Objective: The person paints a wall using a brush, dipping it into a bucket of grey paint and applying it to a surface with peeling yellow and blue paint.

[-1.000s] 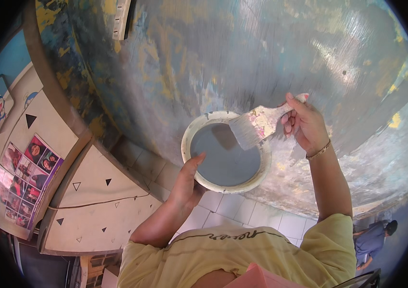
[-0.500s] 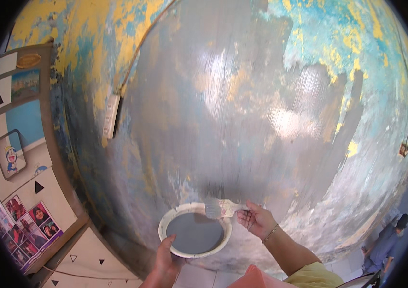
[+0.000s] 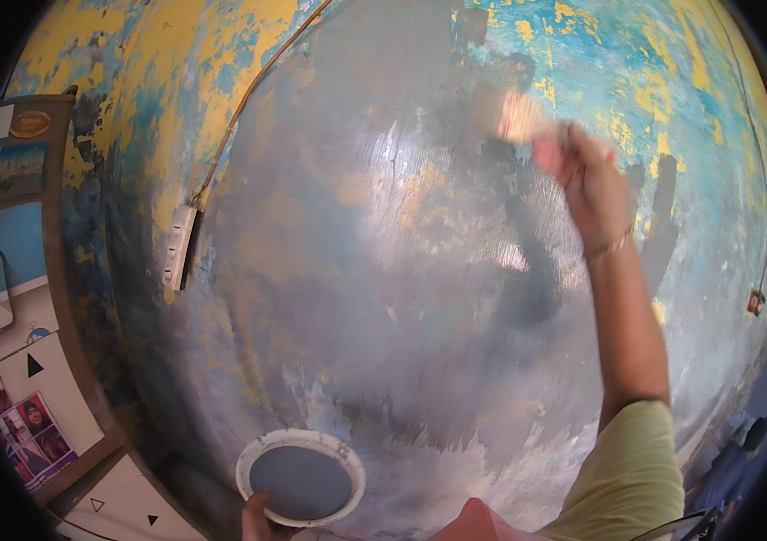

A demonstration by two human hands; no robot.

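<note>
My right hand (image 3: 589,185) is raised high, its fingers closed round the handle of a wide paintbrush (image 3: 520,117). Motion blurs the brush, and its bristles lie at the wall where grey paint meets patchy turquoise and yellow. Low at the left, my left hand (image 3: 257,512) grips the near rim of a round white tub (image 3: 354,451), thumb over the edge. Grey liquid paint (image 3: 301,482) fills much of the tub. Before me the wall (image 3: 329,261) carries a large grey coat, shiny in places, with older colours showing through.
A white power strip (image 3: 180,248) hangs on the wall at the left, its brown cable (image 3: 253,90) running upward. Farther left stands a wooden-framed panel (image 3: 86,379) with pictures. A small socket box (image 3: 756,301) sits at the right. Another person (image 3: 726,469) is at the lower right.
My right hand has lifted the paintbrush from above the tub to the upper wall. The tub in my left hand appears lower and farther left, and the whole view has shifted somewhat.
</note>
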